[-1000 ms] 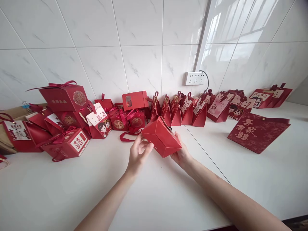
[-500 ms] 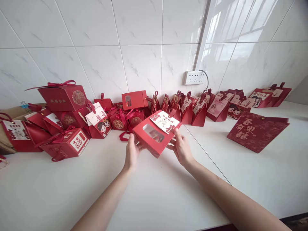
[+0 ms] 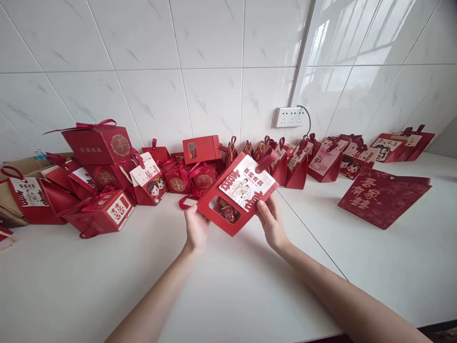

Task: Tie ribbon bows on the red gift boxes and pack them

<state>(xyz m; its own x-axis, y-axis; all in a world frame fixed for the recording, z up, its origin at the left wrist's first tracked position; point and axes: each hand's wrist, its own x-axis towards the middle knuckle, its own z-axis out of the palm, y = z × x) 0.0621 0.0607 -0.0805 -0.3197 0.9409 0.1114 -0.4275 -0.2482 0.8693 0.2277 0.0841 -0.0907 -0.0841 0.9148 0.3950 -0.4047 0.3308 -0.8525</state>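
Note:
Between my two hands, above the white table, is a red gift box (image 3: 209,195) with a clear window and a ribbon loop at its top. A white card (image 3: 246,186) with a couple drawn on it covers its upper front. Wrapped sweets (image 3: 228,209) show through the window. My left hand (image 3: 197,227) grips the box's lower left edge, its fingers partly hidden behind. On the right side, my right hand (image 3: 273,221) holds the box with the thumb on the card's corner and the fingers behind.
To the left stand several stacked red boxes (image 3: 94,145) with ribbons. A row of small red gift bags (image 3: 296,166) lines the tiled wall under a power strip (image 3: 292,117). A dark red folder-like bag (image 3: 383,197) lies tilted on the white table (image 3: 228,290) at right.
Both hands have tilted the box so its front faces me more, and the card and the sweets inside show more plainly. The things on the table have stayed put.

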